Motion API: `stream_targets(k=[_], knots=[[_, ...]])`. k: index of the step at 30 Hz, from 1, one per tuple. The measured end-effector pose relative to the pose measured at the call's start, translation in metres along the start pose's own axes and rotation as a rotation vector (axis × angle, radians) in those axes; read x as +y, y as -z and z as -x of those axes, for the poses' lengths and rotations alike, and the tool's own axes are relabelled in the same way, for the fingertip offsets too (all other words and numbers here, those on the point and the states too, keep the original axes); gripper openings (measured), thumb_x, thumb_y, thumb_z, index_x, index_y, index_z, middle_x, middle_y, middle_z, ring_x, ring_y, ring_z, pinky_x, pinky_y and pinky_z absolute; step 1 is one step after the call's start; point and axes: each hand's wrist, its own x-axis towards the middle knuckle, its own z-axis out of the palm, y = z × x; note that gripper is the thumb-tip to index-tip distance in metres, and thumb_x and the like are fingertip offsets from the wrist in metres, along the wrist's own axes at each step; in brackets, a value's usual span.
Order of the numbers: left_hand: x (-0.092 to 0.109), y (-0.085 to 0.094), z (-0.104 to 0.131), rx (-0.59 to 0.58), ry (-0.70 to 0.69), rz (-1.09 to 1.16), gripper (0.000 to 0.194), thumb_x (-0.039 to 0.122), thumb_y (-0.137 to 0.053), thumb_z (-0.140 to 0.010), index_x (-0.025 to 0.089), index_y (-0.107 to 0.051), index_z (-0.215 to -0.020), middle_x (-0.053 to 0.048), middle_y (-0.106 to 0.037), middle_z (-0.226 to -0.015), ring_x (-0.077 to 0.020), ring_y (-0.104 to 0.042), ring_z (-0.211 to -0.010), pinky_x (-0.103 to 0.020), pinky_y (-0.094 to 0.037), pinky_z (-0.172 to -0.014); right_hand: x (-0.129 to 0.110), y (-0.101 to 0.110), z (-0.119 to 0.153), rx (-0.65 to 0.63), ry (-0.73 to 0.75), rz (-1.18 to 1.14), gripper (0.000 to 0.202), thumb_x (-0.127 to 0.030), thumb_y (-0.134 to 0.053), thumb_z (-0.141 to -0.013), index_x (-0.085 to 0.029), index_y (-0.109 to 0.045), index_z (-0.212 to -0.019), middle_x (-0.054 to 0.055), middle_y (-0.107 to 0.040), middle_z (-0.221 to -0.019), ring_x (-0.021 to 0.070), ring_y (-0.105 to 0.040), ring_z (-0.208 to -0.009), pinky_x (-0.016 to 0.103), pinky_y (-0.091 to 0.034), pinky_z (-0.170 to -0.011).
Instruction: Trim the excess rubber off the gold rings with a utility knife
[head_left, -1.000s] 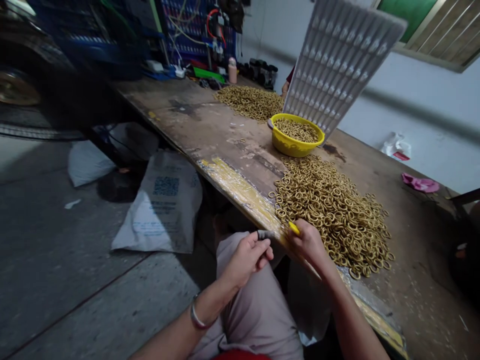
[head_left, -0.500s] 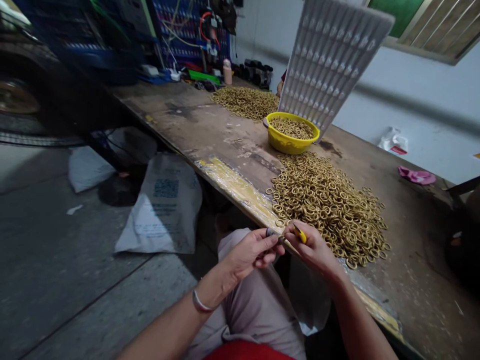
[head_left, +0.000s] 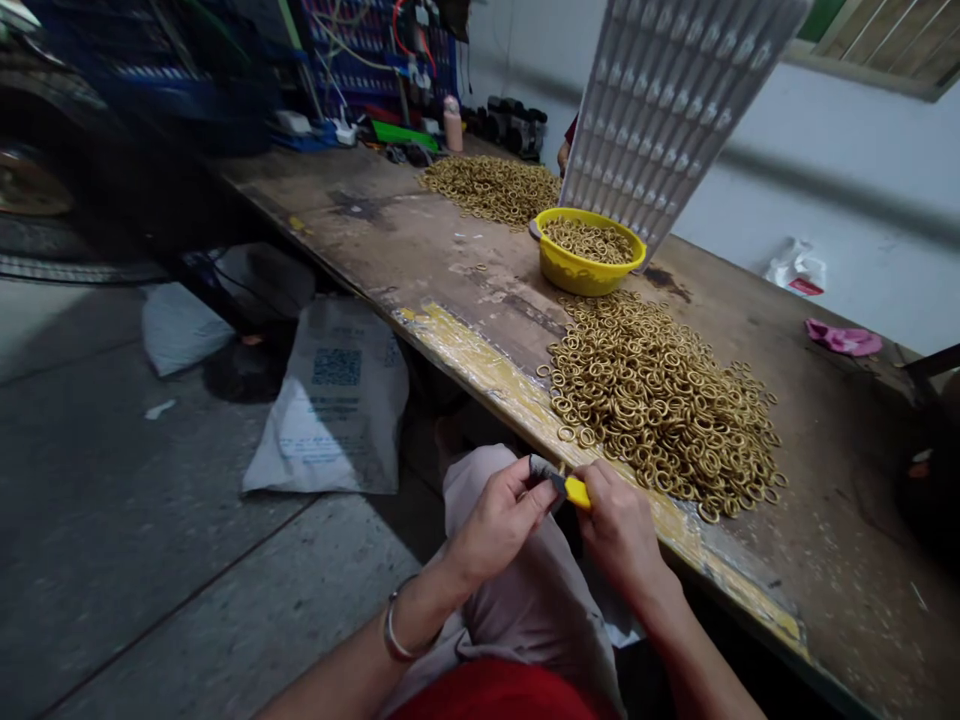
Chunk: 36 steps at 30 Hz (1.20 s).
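1 yellow tool (head_left: 577,492) we are gripping in our right hand (head_left: 619,515); our left hand (head_left: 501,515) is curling narrowly beside it, its content unclear. Golden rings (head_left: 667,400) are lying heaped on the table (head_left: 832,450).

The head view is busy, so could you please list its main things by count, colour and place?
Table: one, brown, centre
Near ring pile: one, gold, table's near edge
Far ring pile: one, gold, table's far end
Basin: one, yellow, between piles, holding rings
Panel: one, grey, behind basin
Bottle: one, pink, table's far end
Cloth: one, pink, table's right side
Plastic bag: one, white, upper right
Sacks: at least two, white, lower left
Wheel: one, dark, far left
Co-worker's sleeve: one, dark red, behind panel
Yellow tool: one, yellow, low centre
Left hand: one, beside tool
Right hand: one, around tool
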Motion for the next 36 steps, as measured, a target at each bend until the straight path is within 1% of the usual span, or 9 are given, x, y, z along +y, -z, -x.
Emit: stream_targets(k=[4,7,10,15,20,24,28,31,36], knots=[[0.012,0.000,0.011,0.041,-0.132,-0.168,0.021,0.037,-0.070,-0.083,0.018,-0.064,-0.076,0.000,-0.054,-0.066,-0.0148,-0.044,-0.064,-0.025,-0.037,-0.059,0.004,0.003,-0.011,-0.093,-0.062,0.113,0.020,-0.009,-0.052,-0.092,-0.019,-0.066,-0.102,0.006,-0.068,-0.093,0.0187,-0.063,-0.076,0.028,-0.035,-0.064],[0.017,-0.001,0.024,-0.079,-0.183,-0.221,0.020,0.032,-0.067,-0.086,0.018,-0.062,-0.072,-0.003,-0.057,-0.071,-0.0165,-0.047,-0.069,-0.028,-0.040,-0.066,0.020,0.005,-0.024,-0.140,-0.248,0.248,0.023,-0.006,-0.046,-0.093,-0.016,-0.066,-0.098,0.008,-0.069,-0.091,0.0178,-0.063,-0.071,0.029,-0.032,-0.061],[0.011,-0.001,0.027,-0.153,-0.081,-0.094,0.029,0.041,-0.067,-0.087,0.018,-0.058,-0.073,-0.001,-0.051,-0.066,-0.0130,-0.043,-0.061,-0.025,-0.036,-0.058,0.033,0.004,-0.038,-0.088,-0.276,0.241,0.021,-0.010,-0.049,-0.095,-0.017,-0.068,-0.100,0.007,-0.070,-0.094,0.0175,-0.064,-0.077,0.028,-0.034,-0.064],[-0.005,0.004,0.009,-0.008,0.124,0.270,0.047,0.054,-0.079,-0.072,0.018,-0.050,-0.075,0.006,-0.045,-0.058,-0.0040,-0.027,-0.045,-0.019,-0.016,-0.042,0.023,-0.014,-0.062,-0.126,-0.149,0.226,0.016,-0.025,-0.054,-0.098,-0.019,-0.069,-0.101,0.006,-0.069,-0.101,0.0161,-0.066,-0.080,0.027,-0.036,-0.064],[-0.003,0.015,0.003,-0.009,0.188,0.439,0.038,0.043,-0.078,-0.073,0.017,-0.054,-0.087,0.003,-0.055,-0.064,-0.0033,-0.032,-0.044,-0.017,-0.014,-0.039,0.014,-0.031,-0.083,-0.168,-0.148,0.184,0.018,-0.018,-0.052,-0.096,-0.016,-0.069,-0.095,0.012,-0.070,-0.098,0.0183,-0.066,-0.075,0.028,-0.038,-0.064],[-0.005,0.023,0.000,0.019,0.228,0.452,0.040,0.047,-0.076,-0.075,0.012,-0.060,-0.085,-0.007,-0.066,-0.078,-0.0060,-0.047,-0.049,-0.016,-0.015,-0.037,0.018,-0.028,-0.088,-0.171,-0.117,0.102,0.015,-0.021,-0.056,-0.092,-0.017,-0.067,-0.083,0.008,-0.070,-0.087,0.0172,-0.064,-0.074,0.026,-0.039,-0.064],[-0.011,0.025,-0.006,0.113,0.214,0.420,0.042,0.047,-0.082,-0.074,0.015,-0.057,-0.084,-0.004,-0.068,-0.073,-0.0042,-0.045,-0.044,-0.015,-0.012,-0.036,0.017,-0.018,-0.073,-0.090,-0.089,-0.497,0.023,-0.032,-0.056,-0.090,-0.019,-0.061,-0.073,-0.002,-0.056,-0.064,0.0121,-0.051,-0.059,0.023,-0.037,-0.056],[-0.011,0.023,-0.006,0.067,0.218,0.485,0.045,0.047,-0.085,-0.072,0.015,-0.059,-0.091,-0.004,-0.070,-0.074,-0.0032,-0.042,-0.042,-0.014,-0.011,-0.036,0.011,-0.013,-0.056,-0.114,-0.168,-1.011,0.029,-0.047,-0.062,-0.088,-0.019,-0.062,-0.079,-0.006,-0.044,-0.054,0.0097,-0.038,-0.048,0.023,-0.031,-0.047],[-0.007,0.020,0.001,-0.064,0.247,0.600,0.044,0.043,-0.088,-0.071,0.013,-0.064,-0.090,-0.006,-0.070,-0.077,-0.0031,-0.044,-0.045,-0.014,-0.013,-0.036,0.001,-0.012,-0.038,-0.171,-0.233,-1.244,0.036,-0.055,-0.067,-0.085,-0.019,-0.063,-0.084,-0.007,-0.042,-0.052,0.0087,-0.035,-0.044,0.023,-0.029,-0.044]])
